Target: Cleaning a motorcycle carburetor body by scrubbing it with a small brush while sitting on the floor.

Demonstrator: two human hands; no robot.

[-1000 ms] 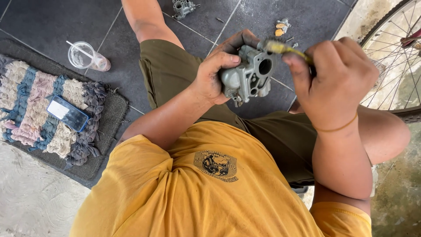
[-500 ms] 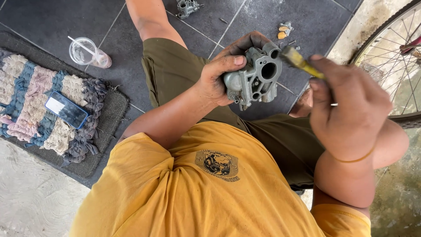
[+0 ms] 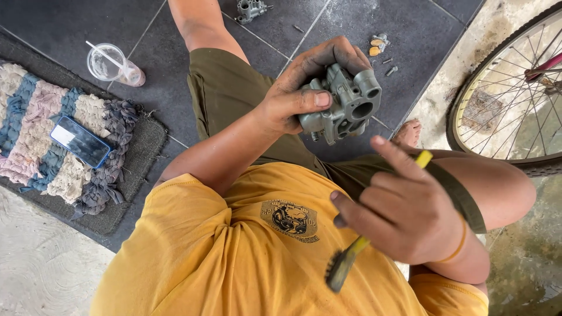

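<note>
Left hand (image 3: 293, 102): fingers wrapped round grey carburetor body (image 3: 345, 105), held above the lap | right hand (image 3: 404, 213): fingers closed on yellow-handled brush (image 3: 351, 254), below the carburetor body, apart | phone (image 3: 80, 141) lay on rag rug (image 3: 35, 117), far left of it

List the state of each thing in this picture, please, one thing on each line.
left hand: closed around the grey metal part, held up
right hand: closed on the yellow brush, bristles down
plastic cup: lying on its side, straw inside
phone: flat on the rug, screen up
small parts: loose on the tiles
</note>
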